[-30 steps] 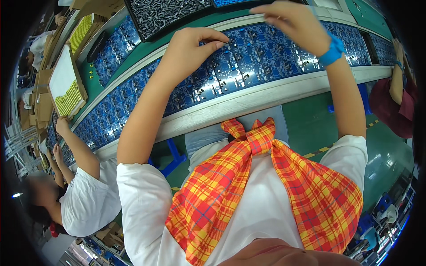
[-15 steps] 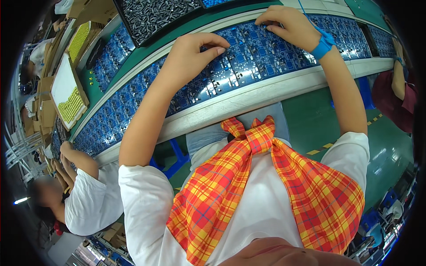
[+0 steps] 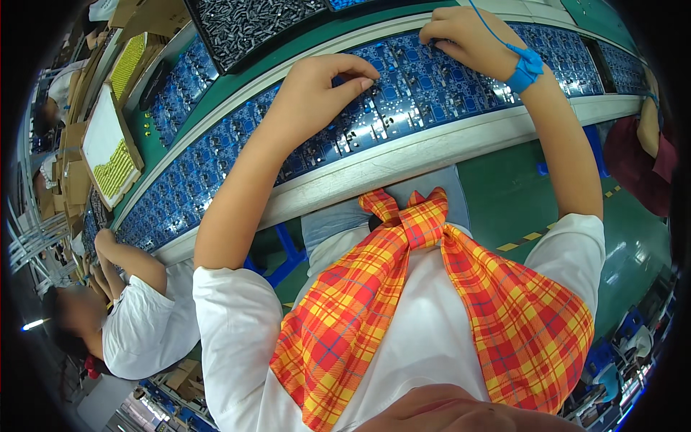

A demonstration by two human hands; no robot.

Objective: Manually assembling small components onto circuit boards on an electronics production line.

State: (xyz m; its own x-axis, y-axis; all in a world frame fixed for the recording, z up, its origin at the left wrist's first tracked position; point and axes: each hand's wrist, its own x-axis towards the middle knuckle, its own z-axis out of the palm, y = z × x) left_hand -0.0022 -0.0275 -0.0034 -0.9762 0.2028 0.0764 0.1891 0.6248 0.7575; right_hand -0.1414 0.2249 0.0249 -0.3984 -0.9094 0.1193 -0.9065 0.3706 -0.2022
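A long row of blue circuit boards (image 3: 403, 101) lies on a belt with a white front rail (image 3: 403, 155). My left hand (image 3: 317, 93) hovers over the boards with thumb and forefinger pinched together; whatever is between them is hidden. My right hand (image 3: 461, 36) rests its curled fingertips on a board farther back. It wears a blue wrist strap (image 3: 525, 68) with a thin cord. A black tray of small dark parts (image 3: 252, 25) sits just behind the boards, above my left hand.
A co-worker in a white shirt (image 3: 137, 324) sits at my left, arm (image 3: 122, 255) reaching to the same belt. Trays of yellow parts (image 3: 115, 162) and cardboard boxes (image 3: 72, 180) stand at the far left. Another person's arm (image 3: 651, 122) shows at the right edge. Green floor lies below.
My left hand's fingers have curled from a flatter reach into a pinch over the boards. My right hand has stayed on the far boards, shifting only slightly.
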